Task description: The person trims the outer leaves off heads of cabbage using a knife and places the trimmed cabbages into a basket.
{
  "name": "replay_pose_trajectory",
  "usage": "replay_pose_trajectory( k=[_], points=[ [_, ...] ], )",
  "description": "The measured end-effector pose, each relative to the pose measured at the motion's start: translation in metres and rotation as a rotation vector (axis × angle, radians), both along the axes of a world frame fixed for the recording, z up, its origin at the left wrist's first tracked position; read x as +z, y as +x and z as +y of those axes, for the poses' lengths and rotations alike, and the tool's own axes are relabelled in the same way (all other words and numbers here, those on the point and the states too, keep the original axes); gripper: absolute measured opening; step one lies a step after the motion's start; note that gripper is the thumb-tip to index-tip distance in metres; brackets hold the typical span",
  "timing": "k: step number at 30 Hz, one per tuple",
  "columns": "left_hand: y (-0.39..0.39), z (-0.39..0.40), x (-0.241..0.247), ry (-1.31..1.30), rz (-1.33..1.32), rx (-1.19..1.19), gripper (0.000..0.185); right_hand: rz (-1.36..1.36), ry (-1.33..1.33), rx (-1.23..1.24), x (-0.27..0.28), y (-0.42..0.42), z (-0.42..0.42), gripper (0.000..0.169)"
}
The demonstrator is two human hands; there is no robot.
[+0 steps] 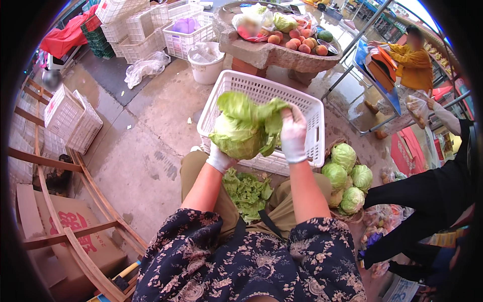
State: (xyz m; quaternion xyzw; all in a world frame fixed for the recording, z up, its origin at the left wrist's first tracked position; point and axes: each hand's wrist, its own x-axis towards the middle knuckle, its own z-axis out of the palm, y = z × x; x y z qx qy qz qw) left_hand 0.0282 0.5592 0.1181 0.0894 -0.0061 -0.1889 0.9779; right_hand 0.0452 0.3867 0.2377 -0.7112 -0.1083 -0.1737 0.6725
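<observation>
A green cabbage (236, 137) rests in my gloved left hand (222, 155), which supports it from below over the near side of a white plastic crate (317, 113). My right hand (294, 132), in a white and pinkish glove, grips a loose outer leaf (269, 109) at the cabbage's right. The leaf is blurred and partly lifted over the top. Between my legs lies a heap of loose green leaves (247, 192). Several whole cabbages (335, 175) are piled in a woven basket (349, 218) to the right of my right knee. The cabbage hides most of the crate's inside.
Beyond the crate, a stone table (260, 53) bears peaches (294, 45) and bagged vegetables. A white bucket (205, 70) and stacked white crates (132, 34) stand back left. Wooden rails (45, 162) run along the left. A person in dark clothes (419, 188) is close at right; another wears yellow (415, 64).
</observation>
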Motion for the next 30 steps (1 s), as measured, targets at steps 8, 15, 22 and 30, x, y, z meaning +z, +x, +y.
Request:
replay_pose_trajectory(
  k=[8, 15, 22, 30],
  points=[
    [-0.005, 0.008, -0.033, 0.716, -0.51, 0.085, 0.051, 0.413, 0.297, -0.127, -0.019, 0.072, -0.004, 0.024],
    [-0.046, -0.001, -0.031, -0.099, 0.235, -0.25, 0.056, 0.441, 0.497, -0.105, -0.042, 0.061, -0.009, 0.023],
    [-0.067, -0.004, -0.023, 0.644, -0.236, -0.211, 0.054, 0.416, -0.168, 0.893, -0.029, -0.006, -0.036, 0.105],
    [-0.079, 0.02, -0.015, 0.422, 0.101, -0.638, 0.097, 0.722, 0.367, 0.739, -0.125, -0.045, -0.07, 0.063]
  ],
)
